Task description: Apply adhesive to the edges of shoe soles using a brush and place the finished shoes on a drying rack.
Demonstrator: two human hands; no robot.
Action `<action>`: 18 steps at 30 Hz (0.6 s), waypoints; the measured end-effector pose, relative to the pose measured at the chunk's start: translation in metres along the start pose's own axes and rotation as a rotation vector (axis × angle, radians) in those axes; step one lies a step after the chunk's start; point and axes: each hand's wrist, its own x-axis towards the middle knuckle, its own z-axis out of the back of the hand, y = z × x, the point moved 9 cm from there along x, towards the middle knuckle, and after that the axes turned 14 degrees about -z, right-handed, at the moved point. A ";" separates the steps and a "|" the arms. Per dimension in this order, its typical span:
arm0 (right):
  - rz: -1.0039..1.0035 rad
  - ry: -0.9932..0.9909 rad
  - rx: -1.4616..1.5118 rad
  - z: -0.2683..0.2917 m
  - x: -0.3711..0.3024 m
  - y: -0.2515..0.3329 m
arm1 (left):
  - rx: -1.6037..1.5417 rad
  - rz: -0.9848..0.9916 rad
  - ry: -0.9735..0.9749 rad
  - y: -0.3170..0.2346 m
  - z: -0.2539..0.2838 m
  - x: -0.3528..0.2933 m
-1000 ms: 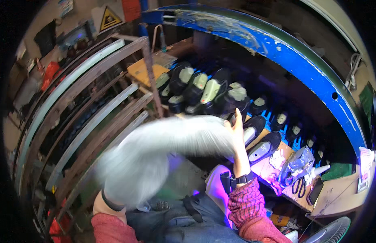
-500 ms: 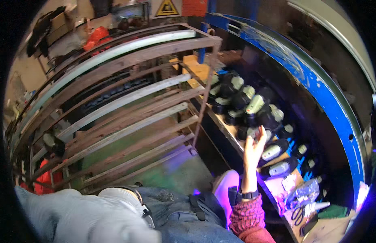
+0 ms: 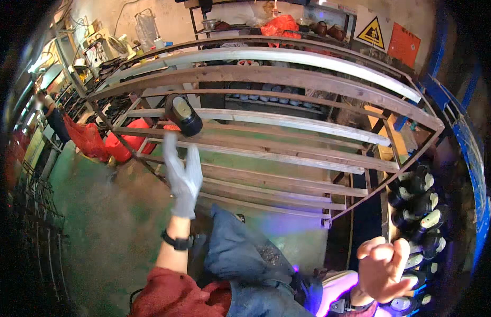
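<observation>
My left hand [image 3: 183, 177], in a pale grey glove, reaches up toward the rack with thumb and fingers apart, holding nothing. Just beyond its fingertips, a black shoe [image 3: 191, 122] with a pale oval patch rests tilted on the rack's bars; a small gap seems to separate them. On the right, my bare right hand [image 3: 383, 268] is raised beside the rows of shoes, its fingers loosely bent and spread, with nothing visible in it. Several black shoes with pale patches [image 3: 431, 218] crowd the bench there. My right hand hides part of the lower ones.
A long rack [image 3: 309, 79] of brown and pale bars spans the space ahead. Blue machine framing [image 3: 475, 169] curves up at the far right. Red sacks [image 3: 89, 138] and a red tub [image 3: 130, 138] stand behind the rack's left end; another person [image 3: 54, 119] is far left.
The view has swung left, bringing the rack's left end and its shoe closer to the middle. My gloved left hand now reaches toward that shoe. My right hand has come back from the shoes, fingers more bent.
</observation>
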 end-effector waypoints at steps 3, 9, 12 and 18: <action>-0.115 -0.117 0.395 -0.050 -0.003 -0.020 | 0.114 0.151 0.003 0.053 -0.030 0.041; 0.125 0.258 0.296 -0.101 0.020 0.036 | 0.372 0.221 0.287 0.124 -0.085 0.084; 0.273 0.203 0.191 -0.096 0.018 0.075 | 0.083 0.123 0.298 0.141 -0.086 0.091; 0.457 0.096 0.018 -0.094 -0.012 0.123 | -0.844 0.620 -0.057 0.126 -0.006 0.054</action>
